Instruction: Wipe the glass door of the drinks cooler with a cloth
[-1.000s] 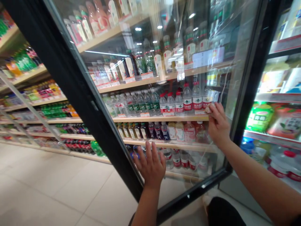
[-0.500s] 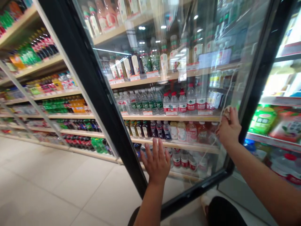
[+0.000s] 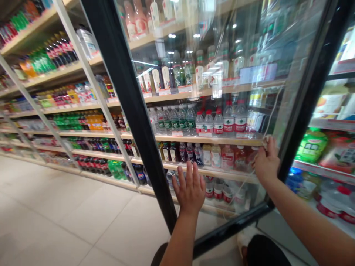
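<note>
The glass door (image 3: 219, 155) of a drinks fridge stands ajar in front of me, in a black frame. My left hand (image 3: 191, 188) lies against the lower part of the pane, fingers stretched out and nothing held. At the pane's right side, close to the black frame, my right hand (image 3: 267, 159) presses a crumpled pale cloth (image 3: 267, 139) to the glass. Its fingers hide most of the cloth. A thin white cord (image 3: 273, 111) shows in the glass above that hand.
Through and in the glass appear shelves of bottles (image 3: 209, 122). At left, long wooden shelves (image 3: 83, 107) carry soft drinks over a tiled floor (image 3: 55, 221). The lit fridge interior at right holds green packs (image 3: 310, 144) and red-capped bottles (image 3: 337, 201). My shoe (image 3: 244, 240) is below the door.
My right hand has slid a little down and left along the pane with the cloth. The door's left frame sits further right in view, uncovering more shelving. My left hand stays on the glass.
</note>
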`<state>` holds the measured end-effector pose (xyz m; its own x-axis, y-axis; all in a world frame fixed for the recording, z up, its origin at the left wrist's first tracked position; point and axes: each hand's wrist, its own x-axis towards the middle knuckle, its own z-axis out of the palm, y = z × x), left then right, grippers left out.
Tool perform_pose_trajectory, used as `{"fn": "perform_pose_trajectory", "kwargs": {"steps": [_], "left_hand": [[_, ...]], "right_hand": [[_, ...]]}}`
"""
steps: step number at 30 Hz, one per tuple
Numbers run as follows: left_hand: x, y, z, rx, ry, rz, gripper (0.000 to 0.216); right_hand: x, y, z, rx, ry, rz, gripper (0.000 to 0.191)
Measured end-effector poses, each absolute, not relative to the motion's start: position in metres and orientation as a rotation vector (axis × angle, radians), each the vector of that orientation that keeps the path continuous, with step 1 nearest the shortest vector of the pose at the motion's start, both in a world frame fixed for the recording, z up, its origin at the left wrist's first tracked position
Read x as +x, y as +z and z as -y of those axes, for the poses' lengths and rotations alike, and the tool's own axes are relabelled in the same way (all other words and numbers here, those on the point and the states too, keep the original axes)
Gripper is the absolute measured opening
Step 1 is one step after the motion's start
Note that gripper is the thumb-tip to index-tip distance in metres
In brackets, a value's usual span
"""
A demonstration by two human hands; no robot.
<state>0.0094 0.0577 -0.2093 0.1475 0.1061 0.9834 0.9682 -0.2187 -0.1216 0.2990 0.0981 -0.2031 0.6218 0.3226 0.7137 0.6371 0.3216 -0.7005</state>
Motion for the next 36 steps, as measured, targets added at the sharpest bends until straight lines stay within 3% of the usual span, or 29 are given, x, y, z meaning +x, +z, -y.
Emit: {"fn": "perform_pose_trajectory", "kwargs": {"steps": [4,10,17,23,29,36], "left_hand": [[0.01,-0.208,-0.058,-1.513,-1.196,1.093,0.069],[0.01,-0.209,-0.058,-1.506,-1.197,1.085,0.068],[0.008,-0.212,-0.057,-1.555,-1.206,1.092,0.065],[0.009,-0.211,-0.057,-1.554,-1.22,1.099,0.065],[0.008,-0.213,-0.057,-1.561,-1.238,1.067,0.064],[0.007,-0.212,-0.058,-1.535,-1.208,1.092,0.061]], "right_hand": [[0.267,-0.2,-0.085,-1.26,-0.291,1.013,0.059],[0.246,-0.144,-0.086,-1.068,-0.457,1.193,0.052],[0.177,-0.191,-0.074,-0.759,-0.599,1.617,0.062],[0.159,-0.146,-0.074,-0.69,-0.588,1.582,0.06],[0.14,-0.164,-0.068,-0.623,-0.63,1.706,0.058],[0.133,-0.138,-0.067,-0.627,-0.612,1.717,0.055]]}}
